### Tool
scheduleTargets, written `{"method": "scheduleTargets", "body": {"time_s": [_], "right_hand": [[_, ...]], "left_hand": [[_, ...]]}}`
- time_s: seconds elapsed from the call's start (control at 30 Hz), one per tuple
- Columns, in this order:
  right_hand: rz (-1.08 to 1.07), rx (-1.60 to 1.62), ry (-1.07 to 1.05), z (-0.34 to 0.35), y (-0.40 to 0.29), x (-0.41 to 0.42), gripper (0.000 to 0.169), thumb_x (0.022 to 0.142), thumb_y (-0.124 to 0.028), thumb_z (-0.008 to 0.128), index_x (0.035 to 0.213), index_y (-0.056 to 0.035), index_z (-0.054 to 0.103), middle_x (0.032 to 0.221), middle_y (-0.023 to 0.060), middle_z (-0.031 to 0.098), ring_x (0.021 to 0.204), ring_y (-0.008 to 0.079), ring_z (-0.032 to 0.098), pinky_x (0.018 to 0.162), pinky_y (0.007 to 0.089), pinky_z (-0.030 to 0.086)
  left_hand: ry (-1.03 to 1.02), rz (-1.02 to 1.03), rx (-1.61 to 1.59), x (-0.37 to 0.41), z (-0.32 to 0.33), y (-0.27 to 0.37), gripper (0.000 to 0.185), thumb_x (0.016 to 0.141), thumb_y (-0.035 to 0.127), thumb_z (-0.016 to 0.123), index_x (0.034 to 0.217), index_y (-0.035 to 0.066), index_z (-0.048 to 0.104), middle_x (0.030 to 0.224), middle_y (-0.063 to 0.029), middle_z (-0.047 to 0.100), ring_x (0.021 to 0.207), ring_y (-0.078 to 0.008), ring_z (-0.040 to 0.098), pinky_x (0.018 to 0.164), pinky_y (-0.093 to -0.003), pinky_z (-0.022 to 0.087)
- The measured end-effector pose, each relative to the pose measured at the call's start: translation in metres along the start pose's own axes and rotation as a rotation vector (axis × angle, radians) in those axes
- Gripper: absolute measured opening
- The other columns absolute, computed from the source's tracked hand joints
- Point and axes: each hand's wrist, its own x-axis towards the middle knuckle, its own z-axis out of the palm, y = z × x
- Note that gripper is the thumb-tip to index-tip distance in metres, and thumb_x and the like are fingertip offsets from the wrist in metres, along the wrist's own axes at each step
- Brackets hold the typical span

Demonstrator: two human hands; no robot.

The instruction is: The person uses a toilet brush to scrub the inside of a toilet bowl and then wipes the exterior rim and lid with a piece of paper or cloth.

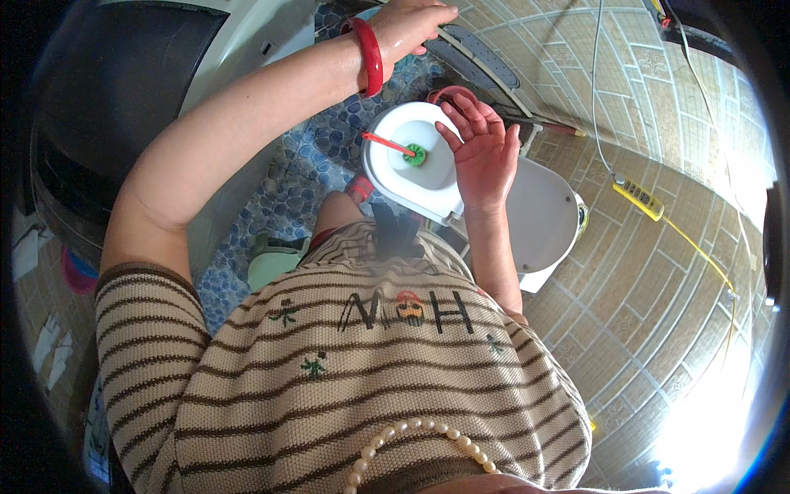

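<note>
My left hand [407,28], with a red bangle [371,58] at its wrist, is stretched out at the top, fingers partly spread and nothing visible in it. My right hand [484,151] hangs empty with the palm showing and fingers apart, overlapping the right side of the toilet [395,185] in this view. Inside the white bowl rests a toilet brush with a red handle [387,144] and a green head [415,155]; the handle leans across the seat's left rim. The toilet lid [537,216] is raised, partly hidden by my right forearm.
A red basin [453,94] stands behind the toilet, near a grey perforated board [484,55] against the wall. A yellow power strip [639,196] hangs on cables at right. Left is a dark-topped appliance [123,55]. A pale green container [274,265] sits on the blue pebble-pattern floor [278,204].
</note>
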Motion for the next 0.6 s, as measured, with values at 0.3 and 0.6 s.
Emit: {"method": "scheduleTargets", "body": {"time_s": [0.3,0.6], "right_hand": [[-0.146,-0.113,0.097,-0.027,0.009,0.007,0.031,0.086,-0.024,0.043,0.107,-0.0016,0.046,0.115,0.0220,0.056,0.110,0.0348,0.052,0.097,0.0473,0.039],[0.713,-0.371,0.218,-0.125,0.157,0.048,0.060,0.092,-0.046,0.039,0.138,-0.0158,0.017,0.119,0.0294,0.046,0.103,0.0434,0.053,0.083,0.0565,0.047]], "left_hand": [[0.052,0.005,0.029,0.000,-0.001,0.000,0.025,0.084,0.034,0.059,0.094,0.011,0.061,0.080,0.0036,0.055,0.076,-0.0068,0.050,0.063,-0.0229,0.040],[-0.015,0.080,-0.032,0.015,-0.004,-0.011,0.023,0.084,0.030,0.056,0.075,0.009,0.059,0.067,0.0012,0.051,0.066,-0.0109,0.048,0.062,-0.0290,0.038]]}}
